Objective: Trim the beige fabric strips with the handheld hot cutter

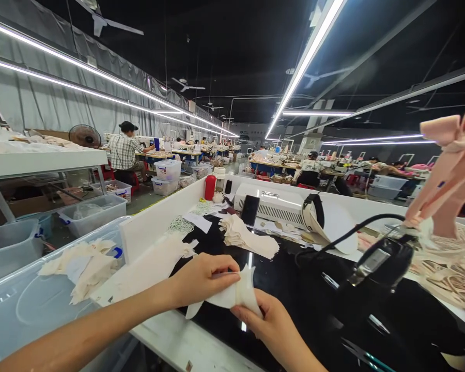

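Observation:
Between my two hands is a cream-white piece of fabric (246, 290), held just above the glossy black work surface (287, 281). My left hand (205, 279) pinches its upper left part between thumb and fingers. Lower down, my right hand (265, 318) grips the opposite edge, thumb on top. A pale flap of the piece hangs below my left hand. Beyond the hands lies a stack of cream fabric pieces (250, 236). More pale fabric (147, 266) is spread to the left of my left hand.
At right stand a black machine head (387, 263) and pink fabric strips (445, 170). Scissors (366, 356) lie at lower right. A phone (250, 210) leans on a white vented box (273, 201). A plastic bin lid (27, 310) with fabric is at left. Co-workers sit farther back.

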Demonstrator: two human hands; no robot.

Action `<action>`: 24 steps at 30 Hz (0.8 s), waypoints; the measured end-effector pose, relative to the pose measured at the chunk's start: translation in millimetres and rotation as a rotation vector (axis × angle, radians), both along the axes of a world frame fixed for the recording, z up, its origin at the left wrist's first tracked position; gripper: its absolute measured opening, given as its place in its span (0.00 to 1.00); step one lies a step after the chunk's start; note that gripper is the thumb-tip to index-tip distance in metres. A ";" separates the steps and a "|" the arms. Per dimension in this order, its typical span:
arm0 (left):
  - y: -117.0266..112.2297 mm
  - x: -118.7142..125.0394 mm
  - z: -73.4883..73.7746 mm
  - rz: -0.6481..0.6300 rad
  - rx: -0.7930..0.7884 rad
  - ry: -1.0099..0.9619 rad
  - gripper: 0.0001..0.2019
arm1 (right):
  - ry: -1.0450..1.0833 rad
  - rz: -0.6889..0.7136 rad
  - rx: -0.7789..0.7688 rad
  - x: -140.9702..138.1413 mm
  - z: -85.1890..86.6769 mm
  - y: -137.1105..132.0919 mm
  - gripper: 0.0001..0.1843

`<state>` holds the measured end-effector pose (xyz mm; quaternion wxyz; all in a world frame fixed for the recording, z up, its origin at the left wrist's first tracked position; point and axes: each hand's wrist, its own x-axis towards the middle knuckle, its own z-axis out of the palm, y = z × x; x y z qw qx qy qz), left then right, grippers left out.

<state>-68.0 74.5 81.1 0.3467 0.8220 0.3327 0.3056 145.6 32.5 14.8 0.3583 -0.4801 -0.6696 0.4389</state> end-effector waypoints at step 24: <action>-22.8 -12.2 -13.0 -0.055 0.066 -0.041 0.12 | 0.051 0.280 0.104 -1.4 23.3 -40.3 0.18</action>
